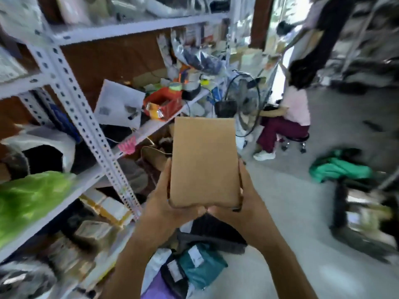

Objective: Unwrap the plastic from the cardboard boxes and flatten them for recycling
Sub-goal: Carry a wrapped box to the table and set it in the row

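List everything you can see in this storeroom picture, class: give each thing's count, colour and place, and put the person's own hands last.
Cardboard box: one, brown, centre, held up.
Shelving rack: one, white, left.
Basket: one, red, on the shelf.
Plastic bag: one, green, lower shelf, left.
Fan: one, black, behind the box.
Seated person: one, pink top, right of the fan.
Cloth: one, green, floor, right.
Parcel: one, teal, floor, below the hands.
Left hand: grips the box's left edge.
Right hand: grips the right edge.

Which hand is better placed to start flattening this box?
Neither clearly. The left hand and right hand grip the cardboard box symmetrically at its near bottom corners; likely both press together. No plastic wrap is visible on it.
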